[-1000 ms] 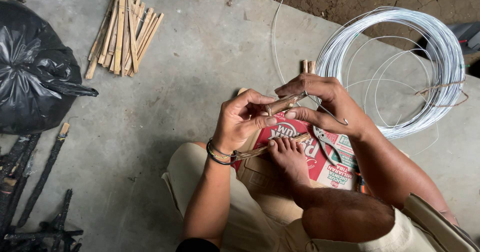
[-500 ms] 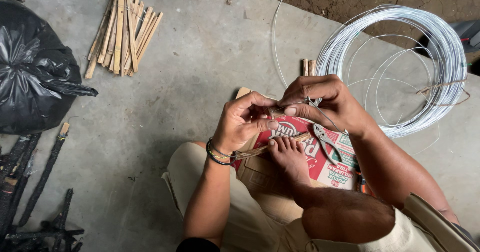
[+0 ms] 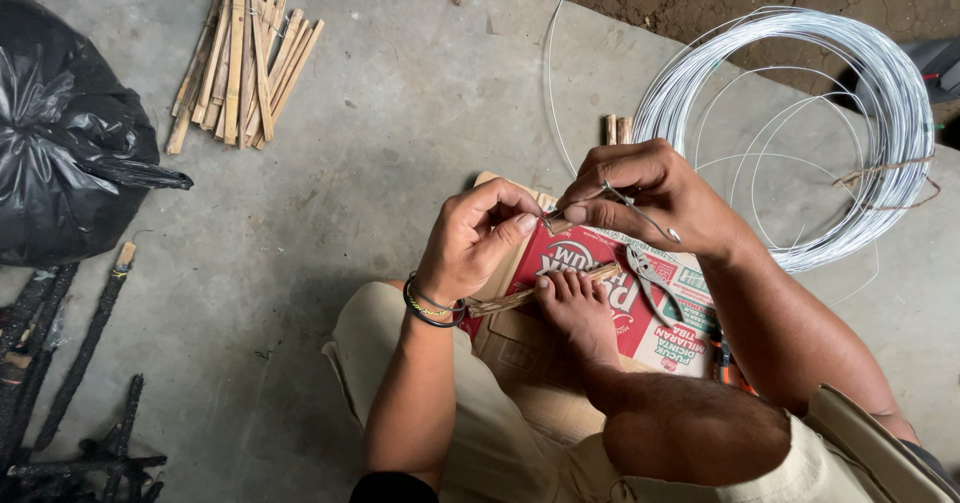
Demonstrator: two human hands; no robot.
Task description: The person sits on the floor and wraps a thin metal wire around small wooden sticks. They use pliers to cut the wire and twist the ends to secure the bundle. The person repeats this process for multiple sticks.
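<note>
Both hands pinching one thin wire over the cardboard.
Left hand (image 3: 470,248) and right hand (image 3: 650,193) hold the wire (image 3: 590,199); its long axis runs between them, right hand higher.

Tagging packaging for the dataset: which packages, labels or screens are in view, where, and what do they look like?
Flattened cardboard package: on the concrete floor under the person's foot and both hands, rectangular, red print with white lettering, a white-and-green panel at its right end, bare brown card toward the knees.
Black plastic bag: left edge, bulging, glossy, unmarked.
No screens or signs.
</note>
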